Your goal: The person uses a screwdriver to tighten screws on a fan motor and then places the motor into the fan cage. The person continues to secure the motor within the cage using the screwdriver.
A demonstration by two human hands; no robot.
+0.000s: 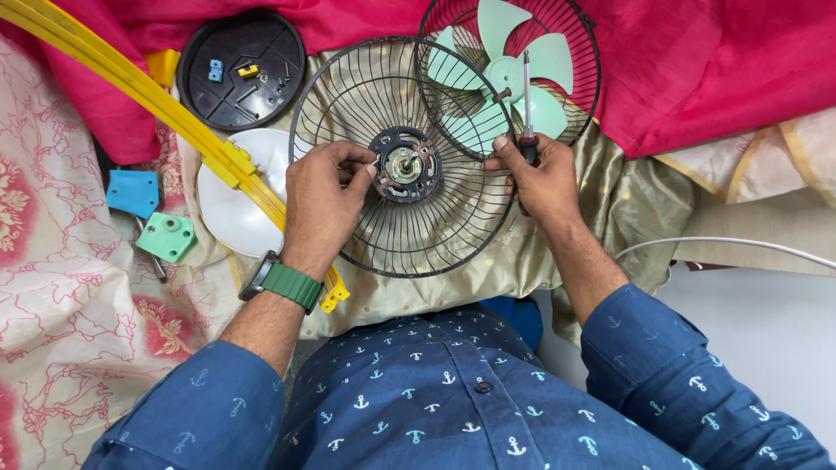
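Draped pink and beige cloths underlie a wire fan guard (409, 218). Left hand (324, 196) pinches something small, perhaps a screw, at nine o'clock of the motor hub (405, 164); right hand (542, 178) grips a screwdriver (527, 104) upright. Judged: fastening guard to hub; next needs the tip seated squarely.

Beyond the fingertips, a magenta cloth (697, 61) lay bunched across the far side. Under them spread an olive-gold fabric (627, 209). Left of the fingers lay a cream sheet with a red floral print (61, 287). A pale surface (766, 322) showed at right, evenly lit.

Dark blue shirt dotted with small pale anchors, sleeves pushed up the forearms; a green-strapped watch, seemingly dark-cased, circles the left wrist (280, 283).
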